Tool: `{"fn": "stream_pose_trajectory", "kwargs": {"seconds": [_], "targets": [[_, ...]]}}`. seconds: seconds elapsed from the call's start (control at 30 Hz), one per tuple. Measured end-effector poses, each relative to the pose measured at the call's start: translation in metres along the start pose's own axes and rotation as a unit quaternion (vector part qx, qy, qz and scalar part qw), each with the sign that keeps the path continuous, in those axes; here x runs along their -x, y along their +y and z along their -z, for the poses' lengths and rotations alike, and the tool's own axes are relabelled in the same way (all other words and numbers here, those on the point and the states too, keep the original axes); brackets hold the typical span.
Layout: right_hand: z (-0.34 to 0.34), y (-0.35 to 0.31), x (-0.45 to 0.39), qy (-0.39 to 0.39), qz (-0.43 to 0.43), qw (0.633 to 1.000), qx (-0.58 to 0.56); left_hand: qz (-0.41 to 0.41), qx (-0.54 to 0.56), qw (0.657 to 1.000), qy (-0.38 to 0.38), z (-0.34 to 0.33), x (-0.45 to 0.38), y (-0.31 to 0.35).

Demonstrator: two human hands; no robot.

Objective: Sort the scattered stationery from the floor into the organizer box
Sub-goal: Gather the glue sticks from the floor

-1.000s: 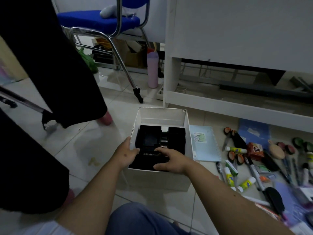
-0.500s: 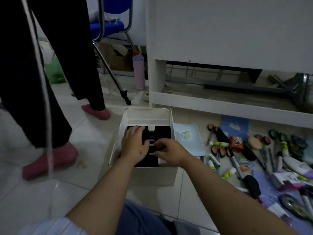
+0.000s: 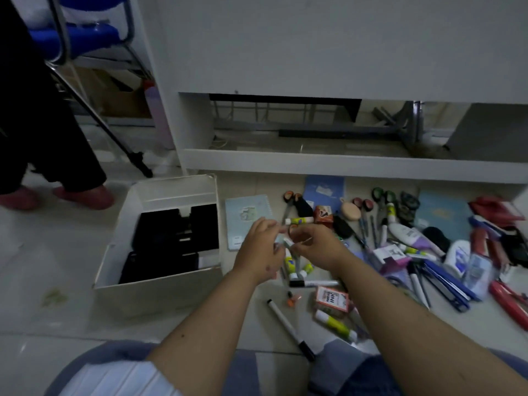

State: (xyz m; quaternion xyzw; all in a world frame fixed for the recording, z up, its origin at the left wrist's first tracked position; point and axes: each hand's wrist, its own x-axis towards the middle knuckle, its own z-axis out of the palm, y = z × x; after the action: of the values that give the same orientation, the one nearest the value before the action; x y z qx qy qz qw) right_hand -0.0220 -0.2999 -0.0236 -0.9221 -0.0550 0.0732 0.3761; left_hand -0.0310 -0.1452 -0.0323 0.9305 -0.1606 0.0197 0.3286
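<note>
The white organizer box [image 3: 160,292] stands on the floor at the left, with black compartments [image 3: 171,241] inside. To its right, stationery lies scattered: glue sticks [image 3: 334,324], markers [image 3: 288,328], scissors [image 3: 294,204], pens and a light blue notebook [image 3: 243,212]. Both hands hover close together over the pile, just right of the box. My right hand [image 3: 317,245] pinches the top of a white glue stick [image 3: 289,260] whose body shows below the hands. My left hand [image 3: 258,248] is beside it with curled fingers; motion blur hides whether it holds anything.
A white desk [image 3: 314,164] with a low shelf closes off the far side. Another person's dark trouser legs and red slippers [image 3: 85,195] stand at the left near a blue chair [image 3: 80,38]. More notebooks, tubes and red tools [image 3: 508,304] crowd the right.
Both hands have left the black organizer inside the box and moved right, over the scattered stationery. The view has swung right, and the standing person has stepped further left.
</note>
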Motion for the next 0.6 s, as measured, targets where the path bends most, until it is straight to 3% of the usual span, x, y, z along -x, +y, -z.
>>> {"fn": "stream_pose_trajectory", "kwargs": {"seconds": [0.3, 0.43, 0.6], "targets": [[0.010, 0.091, 0.037, -0.061, -0.108, 0.991, 0.046, 0.038, -0.010, 0.989, -0.146, -0.084, 0.009, 0.008], [-0.001, 0.109, 0.046, -0.121, -0.103, 0.982, 0.103, 0.057, 0.001, 0.978, -0.200, -0.109, 0.019, 0.011], [-0.013, 0.120, 0.045, -0.095, -0.069, 0.985, 0.129, 0.086, 0.022, 0.967, -0.239, -0.130, 0.025, 0.012]]}}
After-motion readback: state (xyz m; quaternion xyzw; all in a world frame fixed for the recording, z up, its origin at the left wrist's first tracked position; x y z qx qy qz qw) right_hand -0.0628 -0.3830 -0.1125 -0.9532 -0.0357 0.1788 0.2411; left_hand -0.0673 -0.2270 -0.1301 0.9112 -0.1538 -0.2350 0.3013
